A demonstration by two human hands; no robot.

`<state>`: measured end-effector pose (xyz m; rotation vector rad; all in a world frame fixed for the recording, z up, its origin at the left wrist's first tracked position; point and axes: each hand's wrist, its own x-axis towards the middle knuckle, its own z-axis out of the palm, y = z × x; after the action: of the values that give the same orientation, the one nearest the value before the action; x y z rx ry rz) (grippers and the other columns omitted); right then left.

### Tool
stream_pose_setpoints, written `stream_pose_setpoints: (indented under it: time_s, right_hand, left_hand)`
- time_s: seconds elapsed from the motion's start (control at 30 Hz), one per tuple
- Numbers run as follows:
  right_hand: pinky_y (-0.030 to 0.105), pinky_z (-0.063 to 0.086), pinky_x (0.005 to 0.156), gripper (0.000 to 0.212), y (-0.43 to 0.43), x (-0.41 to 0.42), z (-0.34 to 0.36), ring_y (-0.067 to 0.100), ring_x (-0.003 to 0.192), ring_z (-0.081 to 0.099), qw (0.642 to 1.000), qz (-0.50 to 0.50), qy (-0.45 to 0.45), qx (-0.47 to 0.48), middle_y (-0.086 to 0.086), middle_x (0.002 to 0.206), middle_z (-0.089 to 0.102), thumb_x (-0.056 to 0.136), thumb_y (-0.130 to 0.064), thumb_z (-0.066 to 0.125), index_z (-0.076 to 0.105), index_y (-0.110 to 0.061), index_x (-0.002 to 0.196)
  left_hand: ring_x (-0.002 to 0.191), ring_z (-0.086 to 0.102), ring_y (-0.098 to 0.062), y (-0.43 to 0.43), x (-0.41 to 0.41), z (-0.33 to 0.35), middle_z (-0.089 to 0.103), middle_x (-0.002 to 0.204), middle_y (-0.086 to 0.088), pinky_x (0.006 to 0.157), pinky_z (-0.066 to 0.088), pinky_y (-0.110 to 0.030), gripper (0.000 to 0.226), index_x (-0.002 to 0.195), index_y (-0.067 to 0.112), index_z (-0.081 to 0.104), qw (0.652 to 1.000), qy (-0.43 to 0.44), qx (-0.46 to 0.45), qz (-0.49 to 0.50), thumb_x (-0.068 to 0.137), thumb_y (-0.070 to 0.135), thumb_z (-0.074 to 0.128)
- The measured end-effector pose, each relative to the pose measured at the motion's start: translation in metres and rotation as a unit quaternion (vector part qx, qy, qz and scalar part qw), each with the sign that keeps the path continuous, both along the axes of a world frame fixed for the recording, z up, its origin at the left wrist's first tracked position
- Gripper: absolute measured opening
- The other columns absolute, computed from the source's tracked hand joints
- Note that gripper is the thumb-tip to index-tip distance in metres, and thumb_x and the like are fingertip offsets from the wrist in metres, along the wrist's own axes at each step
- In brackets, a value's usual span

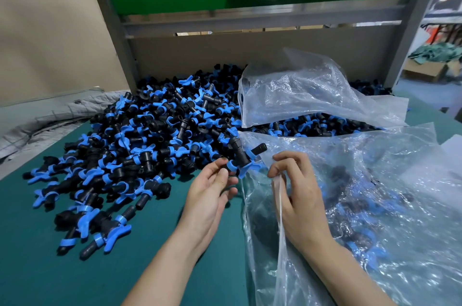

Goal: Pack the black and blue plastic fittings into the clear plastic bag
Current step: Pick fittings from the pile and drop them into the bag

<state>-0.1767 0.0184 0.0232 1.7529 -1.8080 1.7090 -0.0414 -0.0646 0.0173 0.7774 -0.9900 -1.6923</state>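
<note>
A big heap of black and blue plastic fittings (150, 130) covers the green table from the back wall to the front left. My left hand (212, 193) pinches one black fitting with a blue handle (240, 158) at its near end, holding it at the mouth of the clear plastic bag (362, 205). The bag lies at the right with several fittings showing dimly inside. My right hand (297, 193) grips the bag's left edge with curled fingers and holds the opening up.
A second clear bag (312, 90) lies crumpled over the back right of the heap. Grey quilted cloth (50, 120) lies at the left edge. A cardboard wall and a grey metal frame (250, 23) close the back. Bare green tabletop (75, 275) shows at the front left.
</note>
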Motion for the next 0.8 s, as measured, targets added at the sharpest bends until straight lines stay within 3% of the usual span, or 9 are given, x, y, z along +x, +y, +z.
stream_pose_setpoints:
  time_s: [0.2, 0.33, 0.47, 0.6, 0.7, 0.8]
  right_hand:
    - [0.036, 0.045, 0.070, 0.021, -0.001, -0.001, -0.002, 0.020, 0.088, 0.056, 1.000, -0.001, 0.000, 0.008, -0.003, 0.109, 0.052, 0.088, 0.009, 0.056, 0.059, -0.012, 0.088]
    - [0.034, 0.044, 0.070, 0.016, -0.001, -0.001, -0.002, 0.019, 0.089, 0.056, 1.000, -0.004, 0.004, 0.004, -0.003, 0.109, 0.052, 0.089, 0.001, 0.052, 0.059, -0.013, 0.088]
    - [0.032, 0.041, 0.070, 0.014, -0.001, -0.001, -0.002, 0.019, 0.090, 0.056, 1.000, -0.002, -0.005, 0.010, -0.006, 0.109, 0.051, 0.088, -0.007, 0.048, 0.059, -0.015, 0.088]
    - [0.033, 0.043, 0.071, 0.014, -0.001, -0.001, -0.002, 0.019, 0.093, 0.056, 1.000, -0.002, -0.010, 0.002, -0.005, 0.109, 0.051, 0.089, -0.005, 0.048, 0.059, -0.015, 0.088]
    - [0.034, 0.045, 0.073, 0.015, -0.002, -0.001, -0.002, 0.019, 0.093, 0.056, 1.000, -0.003, -0.007, -0.001, -0.004, 0.109, 0.051, 0.088, -0.004, 0.048, 0.059, -0.014, 0.088]
    - [0.031, 0.041, 0.070, 0.015, -0.002, -0.002, -0.003, 0.019, 0.091, 0.056, 1.000, 0.001, -0.007, 0.000, -0.003, 0.109, 0.052, 0.089, -0.004, 0.048, 0.059, -0.013, 0.088]
  left_hand:
    - [0.069, 0.065, -0.003, -0.003, 0.002, 0.001, 0.069, 0.068, 0.004, 0.063, 0.053, -0.015, 0.024, 0.107, 0.013, 0.062, 0.999, -0.003, -0.011, 0.048, 0.098, -0.005, 0.049]
    - [0.067, 0.066, -0.005, -0.006, 0.003, 0.002, 0.071, 0.069, 0.001, 0.070, 0.055, -0.015, 0.027, 0.104, 0.010, 0.060, 0.997, 0.016, -0.004, 0.072, 0.096, -0.011, 0.047]
    - [0.077, 0.069, -0.007, -0.008, 0.007, 0.001, 0.074, 0.078, 0.000, 0.077, 0.055, -0.016, 0.025, 0.102, 0.010, 0.062, 0.996, 0.013, -0.026, 0.088, 0.094, -0.011, 0.051]
    - [0.088, 0.069, -0.012, -0.006, 0.010, 0.000, 0.075, 0.087, -0.001, 0.088, 0.052, -0.024, 0.021, 0.103, 0.014, 0.066, 0.990, -0.051, -0.078, 0.105, 0.091, -0.003, 0.062]
    - [0.090, 0.070, -0.013, -0.004, 0.011, 0.000, 0.076, 0.092, -0.003, 0.084, 0.053, -0.019, 0.019, 0.102, 0.016, 0.067, 0.984, -0.086, -0.106, 0.112, 0.090, 0.001, 0.066]
    - [0.079, 0.068, -0.006, -0.003, 0.010, 0.000, 0.075, 0.082, 0.002, 0.072, 0.049, -0.010, 0.017, 0.099, 0.018, 0.068, 0.978, -0.113, -0.129, 0.122, 0.090, 0.004, 0.066]
